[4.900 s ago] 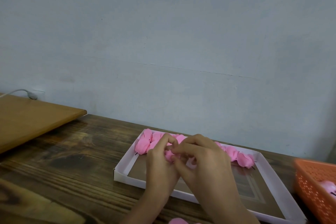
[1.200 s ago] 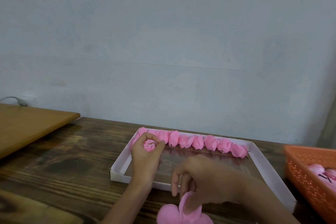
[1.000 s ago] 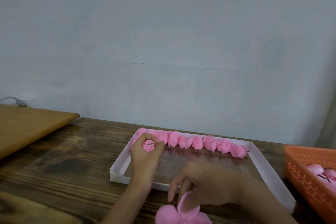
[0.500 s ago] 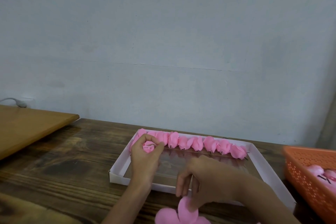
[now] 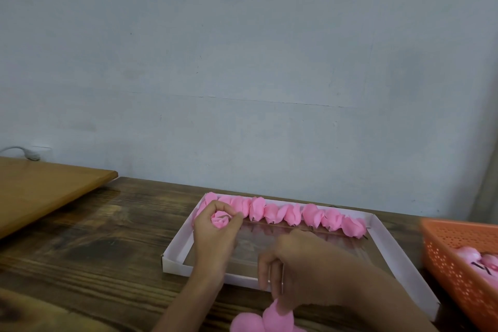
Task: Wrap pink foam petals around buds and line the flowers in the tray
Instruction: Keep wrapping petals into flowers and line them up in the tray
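A white shallow tray lies on the dark wooden table, with a row of several finished pink foam flowers along its far wall. My left hand is over the tray's left end and grips a small pink bud between thumb and fingers. My right hand hangs over the tray's near edge and pinches a pink foam petal from a small pile of petals at the bottom of the view.
An orange perforated basket with more pink buds stands at the right edge. A lighter wooden board lies at the left, with a white cable behind it. A pale wall rises close behind the table.
My hands have parted since working together over the tray. The left keeps the bud at the tray's left end; the right has gone down to the petal pile and holds a petal.
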Available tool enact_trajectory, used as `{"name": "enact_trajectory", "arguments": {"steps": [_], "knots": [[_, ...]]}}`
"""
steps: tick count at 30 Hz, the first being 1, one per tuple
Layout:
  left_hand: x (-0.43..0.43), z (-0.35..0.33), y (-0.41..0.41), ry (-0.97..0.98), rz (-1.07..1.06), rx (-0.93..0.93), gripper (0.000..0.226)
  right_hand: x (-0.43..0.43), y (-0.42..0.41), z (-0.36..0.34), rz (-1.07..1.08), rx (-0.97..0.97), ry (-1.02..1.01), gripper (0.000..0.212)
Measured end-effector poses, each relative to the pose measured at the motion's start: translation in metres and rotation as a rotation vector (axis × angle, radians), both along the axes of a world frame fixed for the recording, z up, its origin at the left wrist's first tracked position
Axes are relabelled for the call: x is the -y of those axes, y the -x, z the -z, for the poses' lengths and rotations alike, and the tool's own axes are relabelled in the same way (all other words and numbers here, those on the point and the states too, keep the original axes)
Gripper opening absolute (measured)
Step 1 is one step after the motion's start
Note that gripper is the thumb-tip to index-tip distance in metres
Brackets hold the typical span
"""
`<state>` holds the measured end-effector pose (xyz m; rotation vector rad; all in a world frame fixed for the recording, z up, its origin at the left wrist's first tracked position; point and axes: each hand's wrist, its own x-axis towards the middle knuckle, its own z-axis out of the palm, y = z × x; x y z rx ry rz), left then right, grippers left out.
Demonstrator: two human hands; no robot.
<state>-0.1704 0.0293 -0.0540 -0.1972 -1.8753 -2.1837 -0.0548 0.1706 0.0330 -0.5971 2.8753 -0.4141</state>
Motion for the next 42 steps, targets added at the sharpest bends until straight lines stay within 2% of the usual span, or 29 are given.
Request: {"name": "enact_trajectory", "arguments": {"steps": [10,18,25,30,33,39,42], "knots": [[0.0,0.0,0.001,-0.026,0.022,-0.016,0.031,0.008,-0.001,0.0,-0.033,-0.09,-0.042,0.039],[0.0,0.0,0.004,-0.038,0.017,0.001,0.032,0.014,-0.004,0.004,-0.04,0.056,0.095,0.026],[0.0,0.001,0.004,-0.036,0.019,0.005,0.031,0.013,0.0,0.013,0.047,0.067,-0.01,0.034],[0.0,0.0,0.003,-0.041,0.014,0.005,0.032,0.008,-0.002,0.008,0.047,0.103,0.058,0.028],[0.0,0.0,0.003,-0.04,0.017,0.014,0.031,-0.001,-0.002,-0.004,-0.031,0.229,0.227,0.016],[0.001,0.002,0.003,-0.04,0.033,-0.002,0.031,-0.027,-0.004,-0.01,-0.093,0.405,0.59,0.009],[0.001,-0.002,0.004,-0.081,0.045,-0.02,0.03,-0.028,0.001,-0.002,0.052,0.415,0.929,0.008]]}}
